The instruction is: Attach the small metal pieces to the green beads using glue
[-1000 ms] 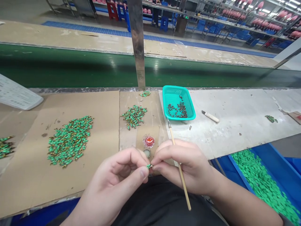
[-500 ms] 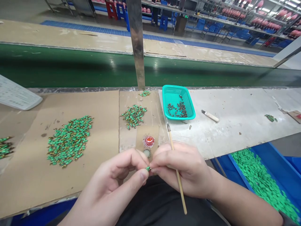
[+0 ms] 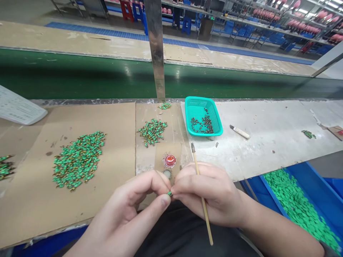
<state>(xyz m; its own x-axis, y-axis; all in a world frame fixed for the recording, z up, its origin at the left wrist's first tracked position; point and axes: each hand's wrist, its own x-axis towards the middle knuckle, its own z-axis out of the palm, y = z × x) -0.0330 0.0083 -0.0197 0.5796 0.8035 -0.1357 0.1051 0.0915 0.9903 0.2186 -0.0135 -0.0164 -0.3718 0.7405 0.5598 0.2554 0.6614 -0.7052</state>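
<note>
Between the thumb and forefinger of my left hand [image 3: 142, 203] a small green piece [image 3: 169, 193] is pinched, mostly covered by the fingertips. My right hand [image 3: 206, 189] meets it there, its thumb and forefinger closed at the piece's other end. A thin wooden-handled paintbrush [image 3: 203, 203] is also held in my right hand, slanting through the fingers with its dark tip upward. Just beyond the fingertips lie a glossy red blob [image 3: 170, 160] and a small round pale thing with a beaded rim [image 3: 167, 174], on a piece of cardboard [image 3: 159, 157].
Piles of small green and gold pieces [image 3: 79, 160] lie on cardboard at left, with a smaller pile [image 3: 152, 132] ahead. A turquoise basket [image 3: 220, 125] holds tiny dark parts. Right of it lies a white-handled tool [image 3: 240, 132]. A blue bin [image 3: 313, 189] holds flat green pieces.
Both hands stay together at the green piece with only a very slight shift. The brush tip has dipped a little toward me and away from the basket.
</note>
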